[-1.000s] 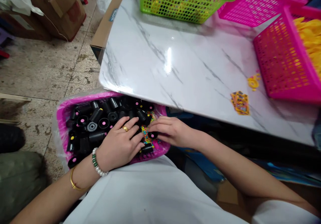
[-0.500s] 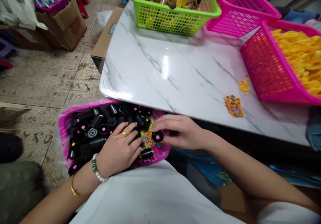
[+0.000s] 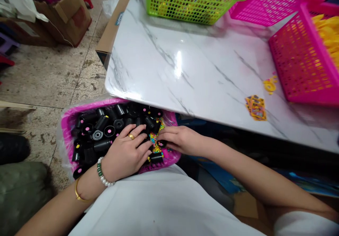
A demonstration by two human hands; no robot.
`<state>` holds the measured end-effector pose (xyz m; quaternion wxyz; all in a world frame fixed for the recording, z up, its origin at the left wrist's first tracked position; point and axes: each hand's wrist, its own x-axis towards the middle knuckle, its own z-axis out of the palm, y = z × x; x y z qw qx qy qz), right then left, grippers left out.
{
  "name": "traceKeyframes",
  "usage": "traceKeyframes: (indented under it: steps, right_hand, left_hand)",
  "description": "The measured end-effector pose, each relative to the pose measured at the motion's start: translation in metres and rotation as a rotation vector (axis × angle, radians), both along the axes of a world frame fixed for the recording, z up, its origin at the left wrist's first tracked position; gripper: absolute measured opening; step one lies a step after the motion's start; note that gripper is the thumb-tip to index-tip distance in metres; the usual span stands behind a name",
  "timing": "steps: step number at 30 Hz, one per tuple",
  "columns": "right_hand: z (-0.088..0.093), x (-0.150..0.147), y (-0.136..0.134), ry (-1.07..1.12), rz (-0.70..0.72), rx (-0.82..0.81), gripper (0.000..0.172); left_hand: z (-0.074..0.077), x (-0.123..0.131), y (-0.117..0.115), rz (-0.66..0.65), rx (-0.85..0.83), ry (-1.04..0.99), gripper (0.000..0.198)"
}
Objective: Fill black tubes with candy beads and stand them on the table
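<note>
Below the table edge, a pink basket (image 3: 66,126) lined with clear plastic holds many black plastic cylinders (image 3: 102,145), some with a pink or yellow bead on them. Small multicoloured beads (image 3: 156,148) fill a gap at its right end. Resting across the cylinders is my left hand (image 3: 129,149), fingers spread, with nothing gripped. My right hand (image 3: 180,139) reaches down into the beads from the right, its fingers closed around a black cylinder (image 3: 162,143) that they mostly cover. Another black cylinder (image 3: 156,157) lies just in front of it.
On the marble-patterned table (image 3: 148,66) stand a green basket (image 3: 182,8), a pink basket (image 3: 265,5) and another pink basket (image 3: 299,59) with yellow pieces. Small printed cards (image 3: 256,108) and a yellow ring-shaped piece (image 3: 269,85) lie near it. Cardboard boxes (image 3: 66,20) stand on the floor at left.
My right hand has lowered the black cylinder into the beads, and its open end is now mostly hidden. My left hand stays almost in place. The view has shifted slightly.
</note>
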<state>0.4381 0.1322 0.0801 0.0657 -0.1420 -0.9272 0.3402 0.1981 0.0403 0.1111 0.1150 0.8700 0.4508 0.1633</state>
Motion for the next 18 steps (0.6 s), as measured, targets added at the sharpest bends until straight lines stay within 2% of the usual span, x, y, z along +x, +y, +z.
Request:
traceKeyframes:
  steps: [4,6,8,10,13,16,18]
  right_hand:
    - [0.008,0.006,0.006,0.170,-0.098,-0.399,0.022]
    - [0.013,0.005,0.004,0.194,-0.146,-0.501,0.023]
    - [0.020,0.005,0.004,0.249,-0.169,-0.537,0.025]
    - [0.030,0.008,0.013,0.354,-0.247,-0.519,0.026]
    - [0.042,0.014,0.050,0.482,-0.538,-0.365,0.028]
    - [0.043,0.017,0.107,0.419,-0.850,-0.176,0.030]
    - [0.040,0.017,0.137,0.331,-0.950,-0.156,0.029]
  left_hand:
    - [-0.001,0.000,0.000,0.004,-0.014,-0.017,0.022]
    - [-0.002,0.000,0.000,0.004,-0.019,-0.023,0.022]
    - [-0.003,0.001,0.000,0.007,-0.019,-0.028,0.021]
    - [-0.003,0.001,-0.001,0.016,-0.015,-0.038,0.021]
    - [-0.005,0.002,-0.002,0.036,-0.004,-0.053,0.021]
    - [-0.005,0.001,-0.002,0.038,-0.005,-0.051,0.022]
    - [-0.004,0.001,-0.003,0.025,-0.005,-0.042,0.023]
